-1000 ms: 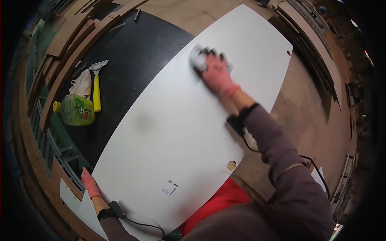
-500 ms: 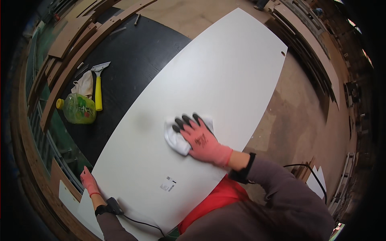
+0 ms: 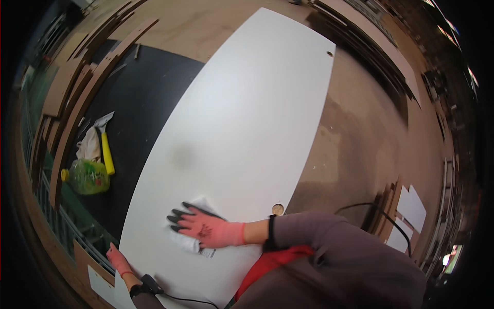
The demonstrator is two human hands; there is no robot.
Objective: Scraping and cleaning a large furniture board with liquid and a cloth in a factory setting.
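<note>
- Premises: workshop-type space; stained brown floor (image 3: pixel 355 149) at 3 o'clock, long stacked brown boards (image 3: pixel 77 108) at 10 o'clock.
- Work surface: flat black board (image 3: pixel 149 98) at 10 o'clock, bearing a yellow-handled metal scraper (image 3: pixel 107 154) and a clear plastic bottle with yellow cap and yellow-green contents (image 3: pixel 91 180).
- Item: large, smooth white panel with bowed long edges (image 3: pixel 236 129), lying flat across the centre from 12 to 7 o'clock; round hole (image 3: pixel 278 209) at 5 o'clock, smaller hole (image 3: pixel 329 53) at 1 o'clock.
- Right hand (image 3: pixel 208 229), 7 o'clock, pink black-tipped glove: fingers extended, slightly parted, palm down over a folded white cloth (image 3: pixel 184 242) on the panel.
- Left hand (image 3: pixel 119 259), 8 o'clock, pink glove: at the panel's edge; closure cannot be determined.
- Markings: small black printed label (image 3: pixel 210 253) beside the right hand, partly covered, illegible; dark glove lettering blurred.
</note>
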